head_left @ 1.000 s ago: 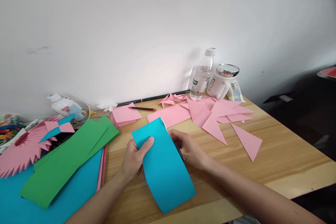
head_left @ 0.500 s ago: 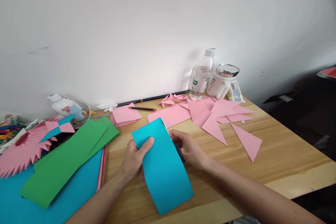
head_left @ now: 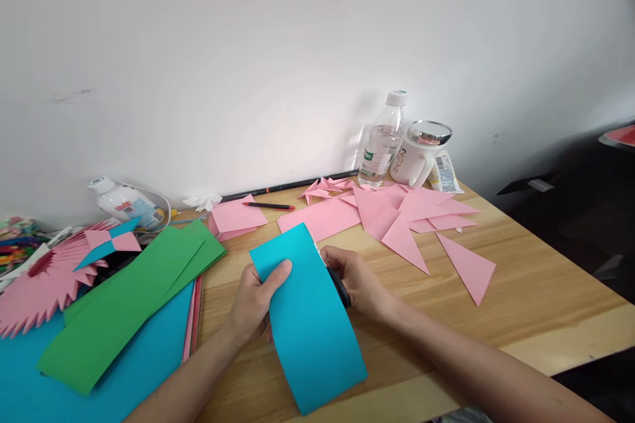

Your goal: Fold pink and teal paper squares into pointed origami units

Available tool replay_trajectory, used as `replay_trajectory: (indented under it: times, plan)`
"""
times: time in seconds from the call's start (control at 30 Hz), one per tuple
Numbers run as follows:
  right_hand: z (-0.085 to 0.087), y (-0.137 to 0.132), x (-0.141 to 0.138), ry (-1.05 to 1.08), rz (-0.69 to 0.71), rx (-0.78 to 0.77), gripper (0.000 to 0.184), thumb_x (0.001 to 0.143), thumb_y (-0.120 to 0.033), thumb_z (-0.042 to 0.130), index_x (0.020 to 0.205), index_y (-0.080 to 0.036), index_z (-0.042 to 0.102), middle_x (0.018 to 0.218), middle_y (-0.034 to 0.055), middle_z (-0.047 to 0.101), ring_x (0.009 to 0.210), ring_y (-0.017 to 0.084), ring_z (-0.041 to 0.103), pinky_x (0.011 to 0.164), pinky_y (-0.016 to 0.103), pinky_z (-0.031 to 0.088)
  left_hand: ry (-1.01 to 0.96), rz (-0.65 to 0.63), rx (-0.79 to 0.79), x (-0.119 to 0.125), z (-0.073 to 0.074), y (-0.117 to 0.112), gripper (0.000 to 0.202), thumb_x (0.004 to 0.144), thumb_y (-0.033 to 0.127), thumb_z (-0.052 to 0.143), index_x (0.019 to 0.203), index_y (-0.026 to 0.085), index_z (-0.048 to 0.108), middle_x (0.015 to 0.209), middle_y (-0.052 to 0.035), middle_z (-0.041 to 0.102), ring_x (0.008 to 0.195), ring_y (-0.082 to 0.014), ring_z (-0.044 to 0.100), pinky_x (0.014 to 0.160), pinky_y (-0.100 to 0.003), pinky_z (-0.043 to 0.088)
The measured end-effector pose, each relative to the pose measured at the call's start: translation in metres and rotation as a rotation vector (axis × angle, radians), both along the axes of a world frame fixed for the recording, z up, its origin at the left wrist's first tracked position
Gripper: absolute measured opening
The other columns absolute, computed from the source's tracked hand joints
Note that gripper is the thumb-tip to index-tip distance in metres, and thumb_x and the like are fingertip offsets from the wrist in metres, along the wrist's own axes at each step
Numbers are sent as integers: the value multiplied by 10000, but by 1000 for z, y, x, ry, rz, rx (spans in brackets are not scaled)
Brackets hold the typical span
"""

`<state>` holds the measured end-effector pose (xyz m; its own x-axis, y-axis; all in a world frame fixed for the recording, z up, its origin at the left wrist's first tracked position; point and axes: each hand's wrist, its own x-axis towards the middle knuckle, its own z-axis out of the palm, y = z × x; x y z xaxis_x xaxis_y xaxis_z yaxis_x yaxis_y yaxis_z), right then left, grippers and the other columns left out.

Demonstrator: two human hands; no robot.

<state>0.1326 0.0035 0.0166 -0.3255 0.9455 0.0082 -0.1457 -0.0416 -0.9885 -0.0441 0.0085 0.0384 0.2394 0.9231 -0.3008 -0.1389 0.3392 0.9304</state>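
A blue paper strip is held up over the wooden table in front of me. My left hand pinches its left edge, thumb on top of the paper. My right hand is closed on a dark-handled tool, apparently scissors, at the strip's right edge. Most of that tool lies hidden behind the paper, so I cannot see the blades.
Green paper strips lie on a large blue sheet at left, beside a pink pleated fan and a glue bottle. Pink paper pieces, a red pen, a water bottle and a white mug sit farther back.
The blue strip's lower end has shifted slightly, and the dark handle in my right hand shows a little more. Both hands stay in nearly the same place.
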Motion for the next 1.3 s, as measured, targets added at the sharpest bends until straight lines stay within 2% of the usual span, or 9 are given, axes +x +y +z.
replay_trajectory:
  times: [0.23,0.5,0.77,0.9,0.97,1.07,1.13,1.23,1.3]
  plan:
    - [2,0,-1,15,-11,-23,302,639,-265,729,700,-175,448,647,-48,454,579,74,380,511,205,290,18,8,-28,2,2,0,400,605,498,792,675,164,584,461,42,504,417,-128,534,501,-273,529]
    - [4,1,0,-13,-26,4,366,608,-321,787,682,-173,461,659,-37,488,592,82,400,523,205,328,11,-45,-64,-2,-3,1,355,663,472,765,741,155,626,500,27,557,380,-102,500,480,-261,521]
    - [2,2,1,-32,-30,19,370,607,-364,763,651,-185,442,574,-61,398,519,65,327,461,194,290,-61,-58,-127,0,1,0,374,621,427,804,825,151,658,693,-47,690,536,-173,633,519,-292,559]
    - [-2,6,1,-15,-120,33,282,688,-370,695,710,-193,476,555,-63,422,491,70,345,466,207,309,-53,-72,-113,-1,-1,0,362,654,440,782,831,152,652,631,-25,672,483,-148,615,539,-287,569]
    - [0,9,4,-50,-200,70,259,712,-371,683,780,-198,504,559,-60,451,504,84,379,495,222,336,-43,-82,-98,-2,-4,1,346,678,451,762,792,150,635,554,-8,639,433,-141,596,468,-251,542]
    - [13,13,23,-260,-368,198,310,700,-365,705,916,-192,564,639,-26,539,599,125,482,586,257,398,-21,-112,-80,-2,-7,3,392,701,513,720,680,154,565,417,20,555,274,-113,484,262,-183,373]
    - [26,11,50,-469,-467,287,328,701,-347,696,973,-192,598,721,7,597,671,156,537,618,269,416,-35,-78,-51,-2,-7,6,451,680,556,719,629,167,495,392,30,539,224,-100,435,204,-160,268]
    - [41,-1,108,-868,-545,337,223,719,-267,640,934,-208,641,791,38,644,708,187,579,618,278,413,-71,-9,11,0,-5,11,498,656,586,719,620,185,425,387,38,543,215,-98,432,201,-150,247]
    - [43,-16,145,-1094,-580,368,191,709,-263,647,890,-202,654,811,71,664,701,203,594,607,287,405,-66,-12,51,0,-4,13,471,673,570,711,648,186,440,382,36,544,233,-104,449,218,-156,284]
